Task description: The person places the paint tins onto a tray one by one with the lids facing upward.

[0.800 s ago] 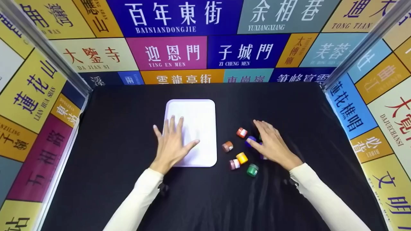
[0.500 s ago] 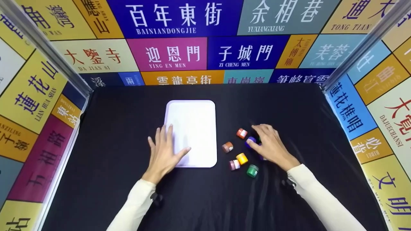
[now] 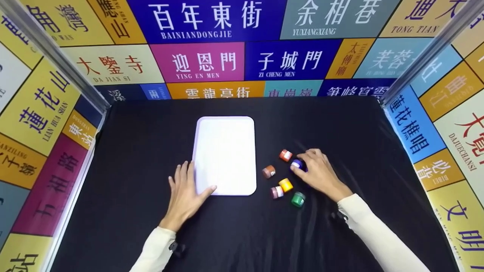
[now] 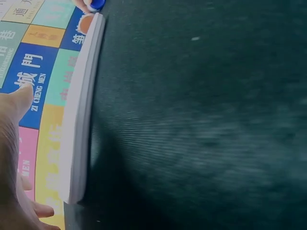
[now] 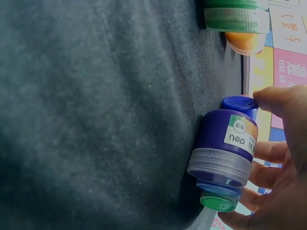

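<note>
My right hand has its thumb and index finger at opposite sides of a small blue paint jar, pinching it among the other jars. In the right wrist view the thumb tip is on that blue jar. Nearer the camera lies a purple paint jar with a clear lid, beside a green-ended jar close to the fingertips. My left hand, fingers spread and empty, is at the lower left corner of a white rounded rectangular tray. Its raised edge shows in the left wrist view.
Left of the right hand lie red, brown, yellow, maroon and green paint jars. Black cloth covers the table. Colourful sign-printed walls enclose its back and sides.
My left hand has drawn back from over the tray, down and left to its corner. The right hand's fingers have closed in around the blue jar. The tray stays in place.
</note>
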Demonstrator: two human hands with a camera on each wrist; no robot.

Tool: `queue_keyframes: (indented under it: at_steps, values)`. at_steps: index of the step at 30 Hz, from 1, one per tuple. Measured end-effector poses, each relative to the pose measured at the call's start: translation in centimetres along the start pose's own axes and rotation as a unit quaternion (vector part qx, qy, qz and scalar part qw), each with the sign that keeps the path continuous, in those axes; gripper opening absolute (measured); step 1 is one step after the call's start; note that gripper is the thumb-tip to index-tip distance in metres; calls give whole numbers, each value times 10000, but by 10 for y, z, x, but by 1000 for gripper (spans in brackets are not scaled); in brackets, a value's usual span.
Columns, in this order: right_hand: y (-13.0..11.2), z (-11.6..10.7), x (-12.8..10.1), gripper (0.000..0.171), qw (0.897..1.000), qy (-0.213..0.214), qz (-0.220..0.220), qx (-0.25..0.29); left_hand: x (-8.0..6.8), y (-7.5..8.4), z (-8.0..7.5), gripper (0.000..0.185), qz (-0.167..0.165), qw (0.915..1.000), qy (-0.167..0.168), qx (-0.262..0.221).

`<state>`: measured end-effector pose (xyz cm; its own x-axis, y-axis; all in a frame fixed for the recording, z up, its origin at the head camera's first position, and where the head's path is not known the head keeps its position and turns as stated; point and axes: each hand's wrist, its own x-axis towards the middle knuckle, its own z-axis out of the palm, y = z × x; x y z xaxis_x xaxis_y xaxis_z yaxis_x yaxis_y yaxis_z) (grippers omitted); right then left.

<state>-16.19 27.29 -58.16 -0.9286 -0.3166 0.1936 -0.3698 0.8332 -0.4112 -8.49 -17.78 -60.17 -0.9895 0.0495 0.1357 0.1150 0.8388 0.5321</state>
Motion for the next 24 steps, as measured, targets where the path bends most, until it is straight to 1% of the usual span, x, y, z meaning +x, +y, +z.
queue_keyframes:
  at_steps: [3,8,14,17,20,24]
  values:
    - [-1,-1,-2,52,10000,-45,78,-34,-5,-3,4,118,-38,10000,-21,-47]
    - [-2,-2,-5,54,9998,-155,35,-121,-11,-5,12,118,-90,9999,-99,26]
    - [0,-3,-8,51,9996,-159,-55,-208,-10,-9,19,117,-104,9999,-1,67]
    - [2,-3,-11,50,9996,-147,-148,-172,-9,-13,22,116,-73,9999,69,16]
    - [3,-3,-13,53,9995,-149,-274,-108,-10,-18,22,116,-35,9999,126,-11]
    - [2,-2,-16,49,9984,-137,-540,-123,-13,-24,21,118,4,9998,206,15]
